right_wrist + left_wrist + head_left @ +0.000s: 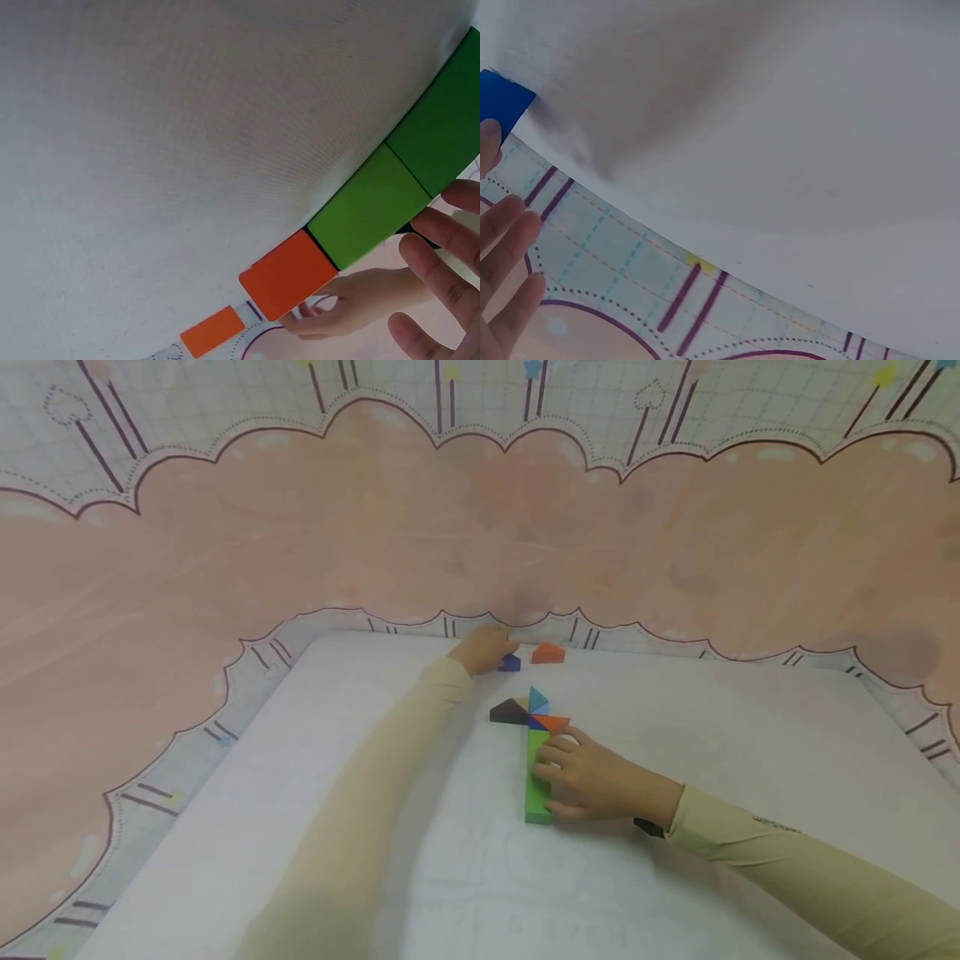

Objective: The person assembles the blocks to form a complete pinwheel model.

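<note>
Near the table's far edge, my left hand (483,649) pinches a blue block (501,101); in the left wrist view its other fingers stand apart from the block. My right hand (596,777) rests its spread fingers on two green blocks (367,206) laid end to end, one lighter, one darker. At their far end, small pieces meet in a pinwheel: a black piece (510,713) at left, light blue triangles (537,698) on top, an orange piece (553,722) at right. A bit of dark blue shows between them.
A loose orange block (548,653) lies by the far edge, right of the left hand. Under the right wrist a dark piece (649,828) is partly hidden. The white table (225,827) borders a patterned pink cloth (420,527).
</note>
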`<state>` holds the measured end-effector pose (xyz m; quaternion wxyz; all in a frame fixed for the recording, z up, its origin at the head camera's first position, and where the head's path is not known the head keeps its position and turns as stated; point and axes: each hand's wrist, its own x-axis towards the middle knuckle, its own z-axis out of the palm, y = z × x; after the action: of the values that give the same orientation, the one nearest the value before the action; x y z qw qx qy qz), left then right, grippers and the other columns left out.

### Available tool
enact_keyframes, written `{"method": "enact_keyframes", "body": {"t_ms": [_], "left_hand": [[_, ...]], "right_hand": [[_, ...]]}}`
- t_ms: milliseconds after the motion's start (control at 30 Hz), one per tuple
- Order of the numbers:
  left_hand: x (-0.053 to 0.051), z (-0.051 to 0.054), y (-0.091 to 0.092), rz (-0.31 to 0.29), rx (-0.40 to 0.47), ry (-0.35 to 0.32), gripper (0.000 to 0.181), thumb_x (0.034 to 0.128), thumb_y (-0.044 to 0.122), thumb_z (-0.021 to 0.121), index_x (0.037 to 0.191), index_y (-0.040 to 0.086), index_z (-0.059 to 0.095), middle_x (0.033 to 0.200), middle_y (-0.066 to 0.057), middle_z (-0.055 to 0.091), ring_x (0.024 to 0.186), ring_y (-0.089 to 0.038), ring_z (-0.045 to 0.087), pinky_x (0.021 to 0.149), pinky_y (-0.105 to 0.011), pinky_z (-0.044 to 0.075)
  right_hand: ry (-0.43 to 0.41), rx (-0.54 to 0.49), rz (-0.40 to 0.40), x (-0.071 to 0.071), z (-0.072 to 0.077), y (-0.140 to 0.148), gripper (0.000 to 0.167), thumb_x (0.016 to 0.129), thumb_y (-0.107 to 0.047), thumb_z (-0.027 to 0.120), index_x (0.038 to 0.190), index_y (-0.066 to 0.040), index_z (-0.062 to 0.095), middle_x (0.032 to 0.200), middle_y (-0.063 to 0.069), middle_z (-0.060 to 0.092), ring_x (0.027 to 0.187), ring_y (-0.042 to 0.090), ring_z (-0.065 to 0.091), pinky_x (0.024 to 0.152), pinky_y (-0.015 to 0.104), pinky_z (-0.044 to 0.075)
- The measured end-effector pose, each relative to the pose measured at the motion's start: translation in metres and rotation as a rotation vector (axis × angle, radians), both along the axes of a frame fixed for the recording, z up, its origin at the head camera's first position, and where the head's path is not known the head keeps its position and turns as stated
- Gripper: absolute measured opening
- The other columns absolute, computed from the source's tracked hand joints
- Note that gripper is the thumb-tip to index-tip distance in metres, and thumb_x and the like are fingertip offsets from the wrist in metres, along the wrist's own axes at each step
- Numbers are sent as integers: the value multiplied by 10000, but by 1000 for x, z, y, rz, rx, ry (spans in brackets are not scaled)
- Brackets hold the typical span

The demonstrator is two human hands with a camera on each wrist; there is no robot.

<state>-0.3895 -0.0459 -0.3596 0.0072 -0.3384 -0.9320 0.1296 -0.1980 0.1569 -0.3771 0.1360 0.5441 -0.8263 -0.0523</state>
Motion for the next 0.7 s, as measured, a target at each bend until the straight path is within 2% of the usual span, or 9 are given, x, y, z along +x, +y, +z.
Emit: {"method": "enact_keyframes", "body": {"t_ms": [200,367,533,700], "left_hand": [[7,0,-25,-6,-20,-28,286,940,166,552,1225,147,556,1324,-142,536,1251,-311,493,1093,-432,369],[17,-5,-52,-22,-7,-20,266,920,204,592,1178,143,569,1164,-112,595,1065,-275,585,987,-393,466],[33,-9,-78,-57,38,-7,278,904,222,616,1165,132,581,1082,-90,614,970,-243,608,918,-367,500],[53,-8,-94,-89,26,24,271,888,235,637,1131,123,595,1055,-82,619,934,-232,614,896,-371,506]], "right_hand": [[-2,12,-15,0,0,0,374,847,-441,599,1079,-147,599,1103,28,627,1086,213,549,989,499,420],[-7,13,-14,0,1,-1,367,849,-432,599,1077,-144,595,1101,31,626,1083,216,549,991,502,419],[8,-12,7,1,0,0,354,837,-412,618,1054,-133,594,1077,33,625,1063,217,549,973,500,425],[22,-25,16,1,-1,0,352,827,-401,630,1043,-125,594,1059,32,622,1047,215,548,961,493,426]]}}
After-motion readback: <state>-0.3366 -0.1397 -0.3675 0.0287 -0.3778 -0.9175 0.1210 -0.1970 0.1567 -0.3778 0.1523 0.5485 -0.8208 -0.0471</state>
